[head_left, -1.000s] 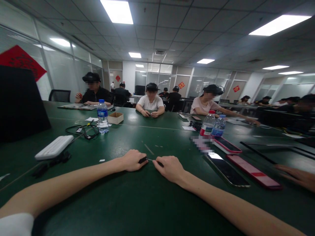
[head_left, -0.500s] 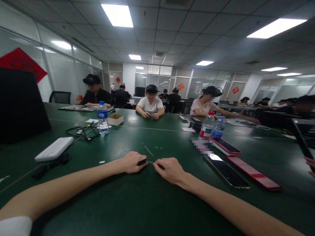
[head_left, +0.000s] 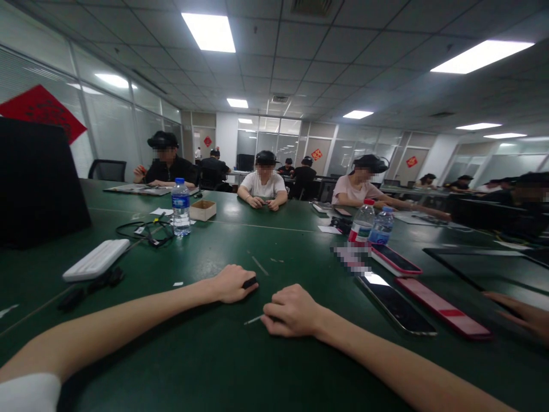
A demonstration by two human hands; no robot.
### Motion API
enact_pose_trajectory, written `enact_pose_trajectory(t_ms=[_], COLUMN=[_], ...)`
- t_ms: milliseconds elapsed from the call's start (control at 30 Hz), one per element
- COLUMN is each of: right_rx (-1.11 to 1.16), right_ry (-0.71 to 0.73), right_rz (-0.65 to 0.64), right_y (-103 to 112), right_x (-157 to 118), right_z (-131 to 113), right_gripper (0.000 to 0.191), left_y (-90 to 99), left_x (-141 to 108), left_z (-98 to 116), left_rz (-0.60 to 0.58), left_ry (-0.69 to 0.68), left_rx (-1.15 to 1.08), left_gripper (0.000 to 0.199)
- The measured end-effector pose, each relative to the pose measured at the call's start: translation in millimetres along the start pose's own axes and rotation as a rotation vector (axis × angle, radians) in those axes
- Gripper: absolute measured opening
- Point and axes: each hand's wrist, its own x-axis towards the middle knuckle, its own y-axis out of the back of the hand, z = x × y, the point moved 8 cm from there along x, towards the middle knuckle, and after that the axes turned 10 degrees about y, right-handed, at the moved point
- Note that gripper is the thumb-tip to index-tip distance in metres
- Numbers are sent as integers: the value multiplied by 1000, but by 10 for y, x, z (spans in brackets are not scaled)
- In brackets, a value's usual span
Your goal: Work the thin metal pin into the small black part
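Note:
My left hand (head_left: pixel 235 284) rests on the green table (head_left: pixel 223 366) with its fingers closed round a small black piece (head_left: pixel 249 282), whose kind I cannot make out. To its right and a little nearer me, my right hand (head_left: pixel 291 312) is closed on a thin pale rod (head_left: pixel 253 320). The rod's bare end points left and slightly down, close above or on the table. My fingers hide its other end. A gap separates the rod from the black piece.
At left lie a white power strip (head_left: pixel 96 260) and black cables (head_left: pixel 148 232), beside a water bottle (head_left: pixel 180 209) and an open box (head_left: pixel 203 210). Two phones (head_left: pixel 397 303) (head_left: pixel 397 258), a pink case (head_left: pixel 444 308) and two bottles stand or lie at right. Another person's hand (head_left: pixel 521 312) is at the right edge.
My right hand has drawn away right and toward me, taking the rod out of or off the black piece. The left hand has stayed put. At far right, a dark panel has been lowered flat.

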Motion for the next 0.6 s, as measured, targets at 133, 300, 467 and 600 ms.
enact_pose_trajectory(t_ms=[133,300,467,600], right_rx=[-18,-7,-49,-2], right_ry=[-42,-427,-553,-546], right_rz=[11,12,-59,-67], right_y=[14,7,-15,-19], right_x=[30,-66,-109,-105], right_z=[-14,316,382,362], right_gripper=[35,35,38,38], left_y=[16,29,-1,-19], left_x=[-3,-16,-4,1], left_z=[18,31,11,10], left_rz=[1,3,2,11], left_ry=[-13,-6,11,-5], left_rx=[6,1,-17,-33], left_gripper=[33,30,32,32])
